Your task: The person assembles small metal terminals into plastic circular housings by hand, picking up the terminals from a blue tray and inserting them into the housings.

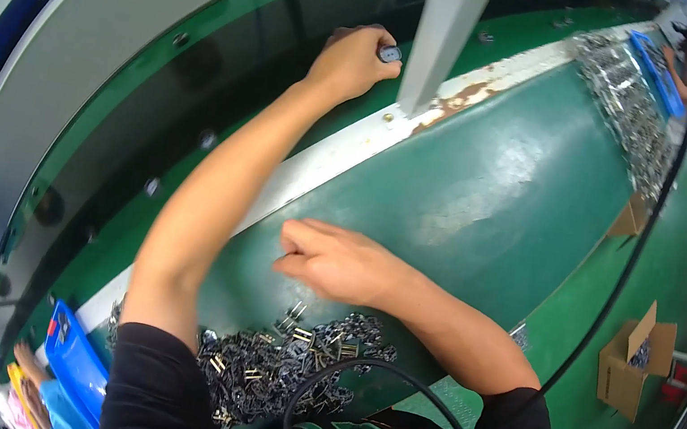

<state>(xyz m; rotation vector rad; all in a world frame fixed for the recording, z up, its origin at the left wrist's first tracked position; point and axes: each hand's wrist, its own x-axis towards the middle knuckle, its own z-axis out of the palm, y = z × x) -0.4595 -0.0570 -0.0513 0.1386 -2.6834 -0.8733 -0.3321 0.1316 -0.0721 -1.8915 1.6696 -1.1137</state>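
My left hand point(351, 63) reaches out over the green conveyor belt and pinches a small grey oval plug-like part point(390, 55) between thumb and fingers. Nearer to me, my right hand point(337, 261) hovers above the green worktable point(492, 194) with its fingers curled together. Whether anything is in that grip is hidden. Below it, close to my body, lies a heap of small dark parts with metal pins point(281, 372). A couple of parts with pale prongs point(290, 319) rest at the heap's far edge.
A white metal post point(445, 41) rises from the rail beside the belt. Small parts point(208, 139) are scattered along the belt. Blue trays point(77, 365), another part heap point(628, 117), a cardboard box point(631, 367) and co-workers stand around. A black cable point(622, 288) hangs at right.
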